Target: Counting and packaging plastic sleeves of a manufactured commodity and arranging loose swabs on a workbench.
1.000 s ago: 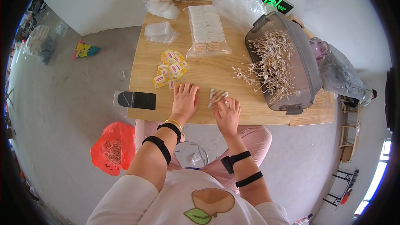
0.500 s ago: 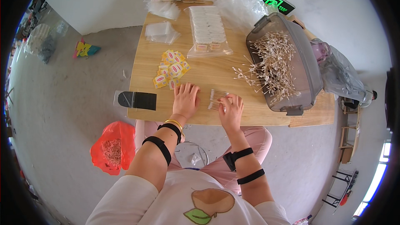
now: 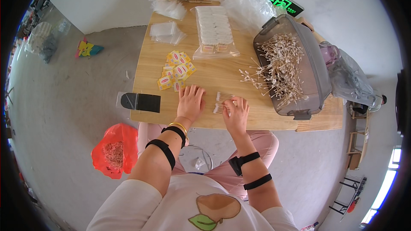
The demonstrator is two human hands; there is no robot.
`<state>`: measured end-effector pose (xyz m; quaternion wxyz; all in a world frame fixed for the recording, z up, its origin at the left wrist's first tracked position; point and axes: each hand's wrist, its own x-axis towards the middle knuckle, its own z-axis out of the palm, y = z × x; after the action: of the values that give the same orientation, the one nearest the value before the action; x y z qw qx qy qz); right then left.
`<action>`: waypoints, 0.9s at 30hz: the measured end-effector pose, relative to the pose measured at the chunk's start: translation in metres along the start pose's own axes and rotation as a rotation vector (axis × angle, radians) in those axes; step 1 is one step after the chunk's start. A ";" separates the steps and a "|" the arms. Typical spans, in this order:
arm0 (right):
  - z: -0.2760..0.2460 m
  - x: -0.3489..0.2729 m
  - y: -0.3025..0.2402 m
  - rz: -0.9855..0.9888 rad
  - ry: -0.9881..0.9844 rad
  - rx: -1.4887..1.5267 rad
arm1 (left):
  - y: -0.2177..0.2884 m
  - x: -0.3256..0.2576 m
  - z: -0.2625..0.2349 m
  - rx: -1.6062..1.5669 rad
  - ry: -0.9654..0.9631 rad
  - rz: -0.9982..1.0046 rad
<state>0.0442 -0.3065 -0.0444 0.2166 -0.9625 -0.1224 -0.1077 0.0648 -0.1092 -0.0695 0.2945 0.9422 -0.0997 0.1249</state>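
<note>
My left hand (image 3: pixel 191 102) lies palm down on the wooden table (image 3: pixel 160 66), fingers stretched out, holding nothing. Its fingertips are beside a loose pile of small yellow-and-white printed cards (image 3: pixel 177 70). A short row of cotton swabs (image 3: pixel 221 97) lies just left of my right hand (image 3: pixel 237 113), side by side and split by a small gap into two groups. The right fingers are apart and bent over the right ends of the swabs, with the fingertips touching them. Part of the lower group is covered by that hand.
A grey plastic bin (image 3: pixel 295 107), tipped toward me, spills loose swabs to the right. A filled clear bag (image 3: pixel 214 28) stands behind, with empty clear bags (image 3: pixel 167 32) beside it. A black pad (image 3: pixel 143 102) overhangs the left edge. A red bag (image 3: pixel 113 152) sits on the floor.
The row of swabs, which lay together, now shows a gap dividing it in two. My right hand has shifted slightly toward the left; my left hand has stayed still.
</note>
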 end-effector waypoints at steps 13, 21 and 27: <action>0.000 0.002 0.003 -0.005 -0.007 -0.025 | 0.000 0.000 -0.001 -0.003 -0.011 -0.005; 0.001 0.009 0.010 0.004 0.018 -0.010 | -0.001 -0.001 0.001 0.055 -0.019 0.006; 0.003 0.012 0.011 -0.006 -0.003 -0.029 | -0.002 -0.001 0.001 0.049 -0.018 0.005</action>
<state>0.0593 -0.3129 -0.0482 0.2022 -0.9654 -0.1242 -0.1086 0.0648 -0.1086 -0.0714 0.2701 0.9499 -0.1017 0.1197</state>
